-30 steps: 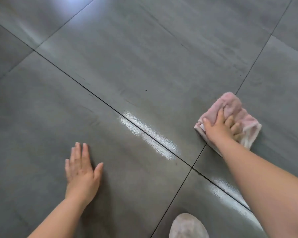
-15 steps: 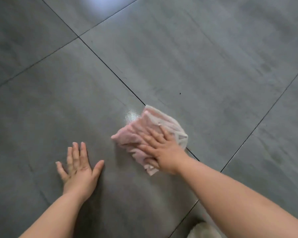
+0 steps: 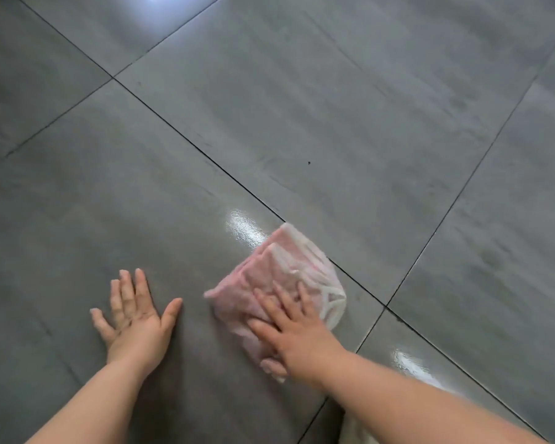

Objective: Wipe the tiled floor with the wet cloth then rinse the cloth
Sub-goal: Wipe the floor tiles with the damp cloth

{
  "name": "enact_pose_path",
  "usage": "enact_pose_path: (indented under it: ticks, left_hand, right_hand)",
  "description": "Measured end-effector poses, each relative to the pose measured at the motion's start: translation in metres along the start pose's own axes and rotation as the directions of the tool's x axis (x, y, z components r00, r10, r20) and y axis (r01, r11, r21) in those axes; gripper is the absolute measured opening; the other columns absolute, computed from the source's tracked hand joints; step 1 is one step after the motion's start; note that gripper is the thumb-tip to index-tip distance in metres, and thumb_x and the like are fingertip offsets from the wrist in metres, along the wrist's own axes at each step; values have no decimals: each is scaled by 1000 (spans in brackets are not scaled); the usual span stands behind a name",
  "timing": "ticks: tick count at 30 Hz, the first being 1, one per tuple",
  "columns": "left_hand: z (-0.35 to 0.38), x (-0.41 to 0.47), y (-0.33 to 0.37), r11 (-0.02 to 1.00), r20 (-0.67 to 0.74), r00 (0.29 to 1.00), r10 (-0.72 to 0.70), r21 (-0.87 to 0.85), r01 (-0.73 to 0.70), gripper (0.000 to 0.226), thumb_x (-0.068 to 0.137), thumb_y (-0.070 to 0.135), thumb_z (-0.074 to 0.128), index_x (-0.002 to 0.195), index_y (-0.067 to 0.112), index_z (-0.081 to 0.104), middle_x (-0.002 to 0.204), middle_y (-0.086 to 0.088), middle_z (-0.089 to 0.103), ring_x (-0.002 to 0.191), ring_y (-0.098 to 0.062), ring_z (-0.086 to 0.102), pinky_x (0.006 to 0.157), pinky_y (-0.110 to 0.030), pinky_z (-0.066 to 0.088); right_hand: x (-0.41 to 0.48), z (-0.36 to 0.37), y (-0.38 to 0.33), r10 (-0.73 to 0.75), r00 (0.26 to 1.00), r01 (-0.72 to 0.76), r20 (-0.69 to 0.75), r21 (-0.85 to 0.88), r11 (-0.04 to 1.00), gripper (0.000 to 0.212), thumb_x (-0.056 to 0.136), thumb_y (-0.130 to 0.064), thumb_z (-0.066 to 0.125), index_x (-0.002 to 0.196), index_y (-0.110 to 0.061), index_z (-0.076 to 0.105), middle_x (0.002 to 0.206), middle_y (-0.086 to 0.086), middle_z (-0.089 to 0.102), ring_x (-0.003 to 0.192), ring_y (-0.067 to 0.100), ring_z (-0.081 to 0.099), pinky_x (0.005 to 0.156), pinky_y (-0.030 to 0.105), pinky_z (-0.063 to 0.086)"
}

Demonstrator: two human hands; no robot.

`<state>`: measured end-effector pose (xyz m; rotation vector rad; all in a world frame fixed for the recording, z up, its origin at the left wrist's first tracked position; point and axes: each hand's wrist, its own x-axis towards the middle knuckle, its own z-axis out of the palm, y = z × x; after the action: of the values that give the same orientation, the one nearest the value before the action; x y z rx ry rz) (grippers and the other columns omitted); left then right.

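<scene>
A folded pink and white cloth lies on the grey tiled floor, just left of a crossing of dark grout lines. My right hand presses flat on the near part of the cloth, fingers spread and straight. My left hand rests palm down on the bare tile to the left of the cloth, fingers spread, holding nothing. A wet shine shows on the tile just beyond the cloth.
Large grey tiles with dark grout lines fill the view. A small dark speck sits on the tile beyond the cloth. Another wet streak glistens at the lower right. A pale object shows at the bottom edge.
My right hand swept the cloth from the right across the grout line toward the left hand, then slid it slightly back right. The left hand stayed planted on the tile.
</scene>
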<state>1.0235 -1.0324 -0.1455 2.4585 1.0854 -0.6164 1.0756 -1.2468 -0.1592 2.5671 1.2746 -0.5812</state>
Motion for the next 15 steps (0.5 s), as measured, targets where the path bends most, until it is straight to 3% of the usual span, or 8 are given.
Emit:
enact_pose_path:
  ticks: [2, 4, 6, 8, 9, 11, 13, 15]
  left_hand:
    - [-4, 0, 0, 999, -4, 1000, 19, 41, -18, 73, 90, 46, 35, 144, 17, -3, 155, -1, -12, 142, -14, -13, 114, -42, -5]
    - [-11, -4, 0, 993, 1, 999, 45, 105, -45, 72, 89, 47, 37, 145, 17, 1, 156, -2, -7, 143, -16, -8, 114, -41, 1]
    - [-14, -13, 10, 982, 11, 993, 115, 150, -115, 71, 88, 45, 40, 144, 19, 5, 156, -4, -4, 143, -18, -4, 114, -41, 4]
    - [-11, -23, 31, 963, 34, 972, 233, 133, -236, 72, 87, 42, 46, 144, 20, 9, 156, -4, -1, 144, -19, -2, 115, -40, 5]
    - [-10, -27, 45, 952, 66, 958, 279, 111, -284, 72, 87, 42, 48, 144, 21, 9, 156, -4, -1, 144, -19, -1, 115, -40, 6]
    - [-4, -33, 71, 933, 136, 933, 333, 95, -346, 74, 87, 44, 46, 144, 23, 4, 156, -2, -5, 144, -18, -4, 115, -39, 6]
    - [3, -34, 87, 907, 204, 918, 339, 187, -376, 76, 88, 51, 39, 143, 25, -7, 155, -1, -12, 143, -18, -10, 116, -39, 6]
    - [7, -29, 91, 866, 247, 912, 329, 307, -395, 81, 86, 58, 34, 142, 25, -16, 153, -1, -19, 142, -18, -16, 116, -39, 6]
  right_hand:
    - [-13, -8, 15, -173, 984, 176, 36, -144, 974, 57, 55, -69, 47, 102, -44, 67, 123, -9, 63, 113, 20, 61, 102, 51, 33]
    - [-35, -2, 52, -177, 982, 184, 60, -136, 974, 64, 44, -71, 64, 102, -45, 67, 119, -12, 65, 107, 15, 64, 90, 47, 49]
    - [-66, 10, 90, 0, 997, 7, 79, -88, 996, 73, 43, -65, 66, 111, -41, 60, 113, -7, 69, 106, 23, 64, 101, 44, 40]
    - [-110, 38, 125, 239, 965, -235, 109, -50, 971, 85, 53, -60, 53, 133, -39, 34, 107, 1, 72, 120, 32, 48, 115, 38, 6]
    - [-140, 52, 139, 338, 925, -346, 173, 21, 938, 85, 65, -59, 44, 143, -38, 17, 110, 5, 70, 132, 32, 31, 115, 34, -5]
    - [-200, 73, 147, 515, 821, -559, 245, 168, 812, 64, 89, -56, 18, 146, -33, -2, 136, 10, 53, 143, 27, 5, 114, 28, -9]
    - [-251, 99, 134, 636, 710, -704, 303, 268, 658, 64, 91, -58, -1, 147, -29, -2, 143, 18, 41, 126, 37, 33, 114, 27, -3]
    - [-263, 95, 121, 774, 547, -828, 319, 343, 443, 71, 88, -60, 1, 147, -21, 8, 115, 37, 56, 98, 44, 55, 112, 32, 9]
